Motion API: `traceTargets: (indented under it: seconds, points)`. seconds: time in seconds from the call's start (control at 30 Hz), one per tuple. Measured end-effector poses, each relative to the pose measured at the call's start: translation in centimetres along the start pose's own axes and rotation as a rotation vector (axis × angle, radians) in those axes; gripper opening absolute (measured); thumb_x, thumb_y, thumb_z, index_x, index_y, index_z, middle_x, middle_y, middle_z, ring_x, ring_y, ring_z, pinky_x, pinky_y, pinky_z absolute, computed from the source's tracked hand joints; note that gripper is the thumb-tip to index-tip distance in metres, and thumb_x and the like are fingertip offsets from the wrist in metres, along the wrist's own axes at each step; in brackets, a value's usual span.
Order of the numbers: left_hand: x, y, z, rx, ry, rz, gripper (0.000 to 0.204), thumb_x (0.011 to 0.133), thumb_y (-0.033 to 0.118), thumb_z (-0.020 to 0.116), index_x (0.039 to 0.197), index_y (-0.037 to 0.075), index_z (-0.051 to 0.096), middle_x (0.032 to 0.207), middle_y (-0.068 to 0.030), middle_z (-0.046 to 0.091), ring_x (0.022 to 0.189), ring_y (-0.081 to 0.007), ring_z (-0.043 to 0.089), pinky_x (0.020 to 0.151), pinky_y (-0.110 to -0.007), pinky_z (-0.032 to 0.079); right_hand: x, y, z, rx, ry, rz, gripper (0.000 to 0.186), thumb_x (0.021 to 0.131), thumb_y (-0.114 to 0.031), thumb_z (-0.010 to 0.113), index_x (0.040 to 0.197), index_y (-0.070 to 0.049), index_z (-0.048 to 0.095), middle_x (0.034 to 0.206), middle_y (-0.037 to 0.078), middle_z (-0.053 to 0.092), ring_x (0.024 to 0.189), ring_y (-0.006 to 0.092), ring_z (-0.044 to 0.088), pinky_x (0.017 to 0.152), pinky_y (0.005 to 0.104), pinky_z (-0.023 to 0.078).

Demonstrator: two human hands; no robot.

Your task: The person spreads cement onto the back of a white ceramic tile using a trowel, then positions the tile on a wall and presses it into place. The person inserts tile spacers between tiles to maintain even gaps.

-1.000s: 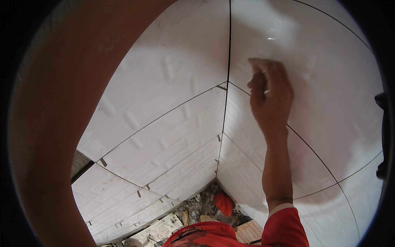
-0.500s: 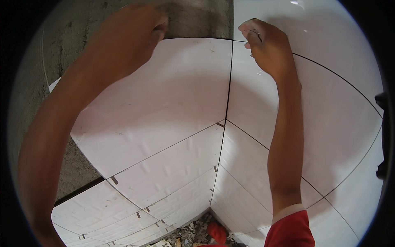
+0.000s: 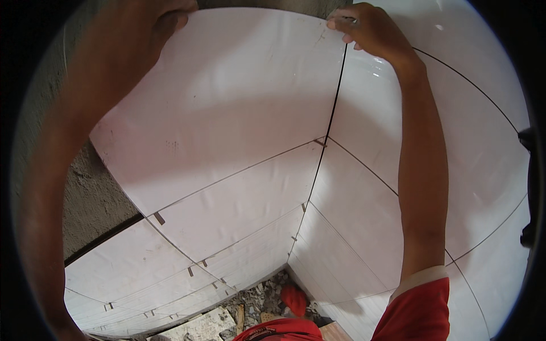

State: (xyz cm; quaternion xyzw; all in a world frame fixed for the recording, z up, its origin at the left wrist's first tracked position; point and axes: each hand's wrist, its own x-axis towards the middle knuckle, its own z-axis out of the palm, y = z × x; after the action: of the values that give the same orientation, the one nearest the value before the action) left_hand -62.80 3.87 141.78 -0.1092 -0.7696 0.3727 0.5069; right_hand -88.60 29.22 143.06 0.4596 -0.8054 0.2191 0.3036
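Observation:
A large white wall tile (image 3: 239,108) covers the upper left wall and meets the tiled right wall at a dark corner joint. My left hand (image 3: 151,34), its fingers curled closed, is at the tile's upper left edge; whatever is inside them is hidden. At the tile's upper right corner, the thumb and fingers of my right hand (image 3: 372,31) are pinched together. A small glint shows between those fingers, too small to name. Brown spacers (image 3: 159,218) stick out of the joints below the tile.
Bare grey mortar (image 3: 99,199) shows left of the tile. White tiles (image 3: 478,153) cover the right wall. Down in the corner, rubble (image 3: 259,298) lies on the floor with a red thing (image 3: 294,299) and a pale flat board (image 3: 199,325).
My view has shifted up along the wall, and the tile's top edge sits higher in the picture. My right hand has come to the tile's upper corner; my left has shifted toward its left side.

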Motion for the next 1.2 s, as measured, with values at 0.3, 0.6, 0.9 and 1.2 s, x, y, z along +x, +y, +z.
traceTargets:
  seconds: [0.3,0.6,0.9,1.2]
  points:
    - [-2.4,1.4,-4.3,-0.162,0.088,-0.43,0.017,0.098,0.012,0.067,0.107,0.002,0.076,0.102,-0.0159,0.073,0.102,-0.0271,0.066,0.095,-0.04,0.051,0.4,2.0,0.4,-0.076,0.075,0.066,0.057,0.093,-0.053,0.064,0.111,0.001,0.069,0.094,0.013,0.07,0.075,0.0181,0.07,0.059,0.0328,0.056]
    - [-11.9,0.9,-8.0,-0.483,0.228,-1.006,0.032,0.094,0.029,0.076,0.113,0.003,0.077,0.088,-0.0094,0.076,0.076,-0.0137,0.07,0.067,-0.03,0.057,-0.2,0.7,0.6,0.057,0.106,0.068,0.038,0.098,-0.033,0.067,0.106,0.004,0.069,0.092,0.014,0.068,0.07,0.0158,0.063,0.055,0.03,0.051]
    - [-10.5,2.9,-6.4,-0.674,0.117,-1.192,0.029,0.089,0.026,0.079,0.102,-0.001,0.077,0.082,-0.0099,0.075,0.072,-0.0148,0.071,0.064,-0.028,0.056,-0.2,1.2,0.9,0.136,0.115,0.08,0.031,0.099,-0.026,0.067,0.102,0.005,0.068,0.081,0.012,0.063,0.065,0.0149,0.059,0.054,0.0305,0.048]
    - [-10.5,3.2,-6.5,-0.616,0.084,-1.196,0.024,0.09,0.025,0.077,0.095,0.001,0.077,0.077,-0.0088,0.075,0.065,-0.0143,0.07,0.059,-0.028,0.053,-0.5,-7.6,4.4,0.347,0.914,-0.375,0.037,0.104,-0.031,0.059,0.093,0.003,0.067,0.077,0.006,0.061,0.061,0.0116,0.05,0.059,0.026,0.041]
